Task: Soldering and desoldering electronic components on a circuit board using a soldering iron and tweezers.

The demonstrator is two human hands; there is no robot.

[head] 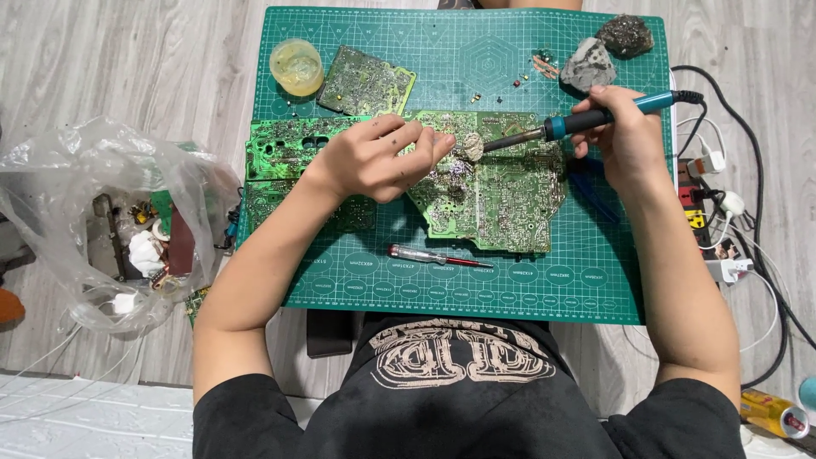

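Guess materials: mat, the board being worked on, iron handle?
Mat: looks like matte green rubbery plastic, printed white grid. Board: green laminate, shiny silvery solder traces. Soldering iron in the right hand: teal plastic handle, black grip probably rubber, metal shaft.

Both bare forearms reach forward, elbows bent. The left hand (378, 159) lies palm down, fingers curled inward — a loose grip. The right hand (620, 136) is closed tight — knuckles up, wrist slightly cocked.

Grey wood floor (127, 59) carries green cutting mat (595, 289); left of mat, clear plastic bag (76, 170); right of mat, power strip (701, 217) with cables.
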